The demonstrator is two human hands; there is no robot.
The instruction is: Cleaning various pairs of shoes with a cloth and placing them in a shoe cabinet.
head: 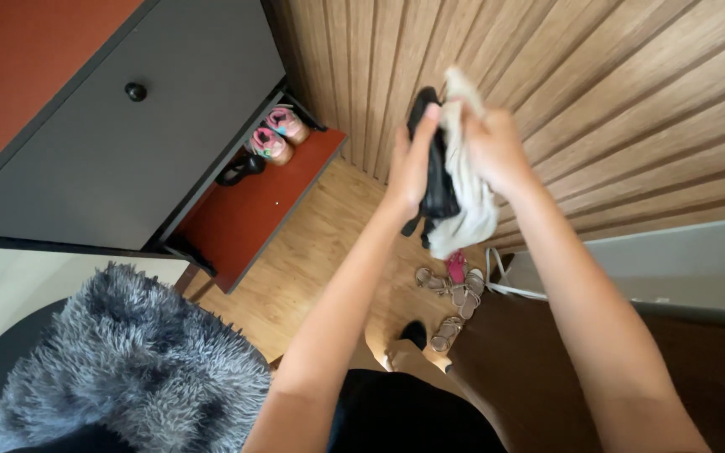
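Both hands (455, 151) clutching shoe (435, 168), cloth (472, 197)

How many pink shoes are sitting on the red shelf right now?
2: the pink shoes sit side by side at the far end of the red shelf, beside a black shoe. Others may be hidden under the cabinet.

Wall (631, 92): vertical wood slats, light brown, evenly lit. Floor (312, 252): light wood planks. Cabinet (127, 159): dark grey front with one round black knob (135, 91), red-brown top. Below it, a red-brown shelf (245, 210) carries pink shoes (277, 136) at its far end and a black shoe (239, 168) just beside them. Sandals (455, 294) lie on the floor. Grey fur cushion (127, 361) at lower left.
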